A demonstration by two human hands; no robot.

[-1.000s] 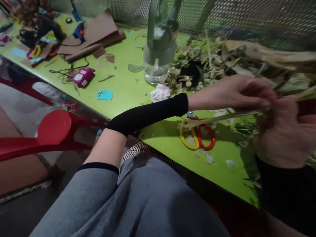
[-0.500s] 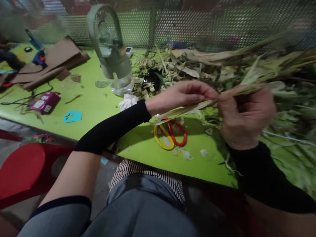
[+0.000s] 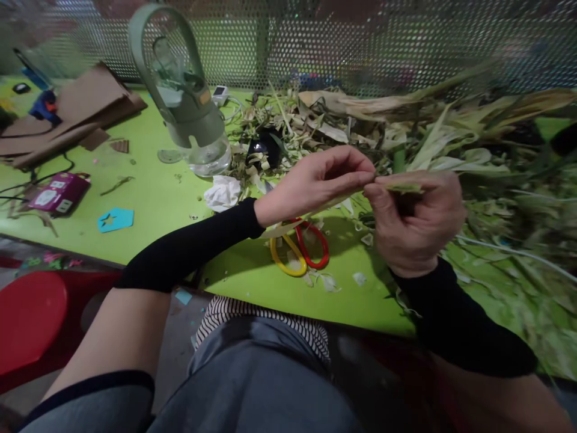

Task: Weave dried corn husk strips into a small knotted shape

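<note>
Over the front of the green table (image 3: pixel 270 307), my left hand (image 3: pixel 315 180) pinches a pale strip of corn husk (image 3: pixel 283 230) between thumb and fingertips. My right hand (image 3: pixel 417 222) meets it fingertip to fingertip and grips the same strip, its fingers curled in. One tail of the strip runs back beneath my left hand to the wrist; the part between the fingers is mostly hidden. Below the hands lie scissors with one red and one yellow handle (image 3: pixel 301 264); their blades are covered. Dried corn husks (image 3: pixel 351 108) are heaped behind and to the right.
A green-lidded water bottle (image 3: pixel 201 129) stands left of the heap, beside a crumpled tissue (image 3: pixel 223 192). Farther left are a purple box (image 3: pixel 63 193), a blue paper cutout (image 3: pixel 116 221) and cardboard (image 3: pixel 85 108). A red stool (image 3: pixel 33 325) is at lower left; perforated mesh (image 3: pixel 306 48) backs the table.
My right hand has come left, closer to my left hand, with the husk strip still held in both. The view has shifted, so the table items appear farther left.
</note>
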